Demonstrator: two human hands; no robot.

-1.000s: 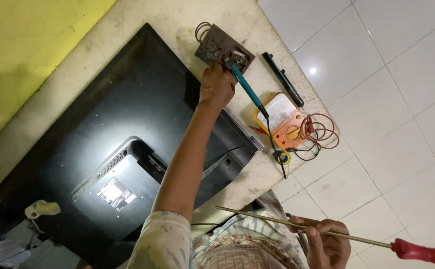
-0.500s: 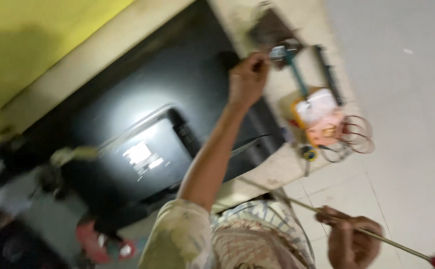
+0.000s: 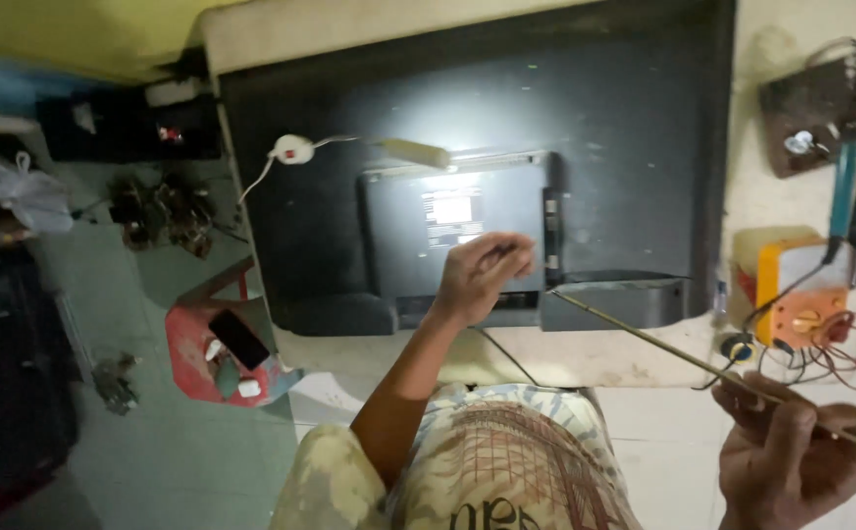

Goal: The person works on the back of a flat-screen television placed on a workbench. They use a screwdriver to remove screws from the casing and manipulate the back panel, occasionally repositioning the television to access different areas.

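One flat television (image 3: 467, 147) lies back-side up on the counter (image 3: 585, 358), filling the upper middle of the frame, with one raised rear housing (image 3: 457, 236) at its centre lit by a single lamp bar (image 3: 413, 152). Below and left of it, on the floor, stands one red stool (image 3: 197, 358) carrying one dark phone (image 3: 238, 339). At the right edge you have one yellow-and-orange meter (image 3: 791, 290) with a loop of red wire (image 3: 845, 344), one brown board with a wire coil (image 3: 815, 93) above it, and two pen-like tools (image 3: 855, 211) lying side by side between them.

Half a second ago your left hand was up near the brown board at the top right; now it has come back over the television's rear housing, and the view has swung so the set fills far more of the frame.

Your left hand (image 3: 482, 275) hovers above the housing's lower edge, forearm rising from the bottom centre, fingers curled in with the tips pinched together; whether anything sits between them you cannot tell. Your right hand (image 3: 791, 456), bottom right, is clenched around one long thin screwdriver shaft (image 3: 644, 339), whose tip points toward the television's lower edge.
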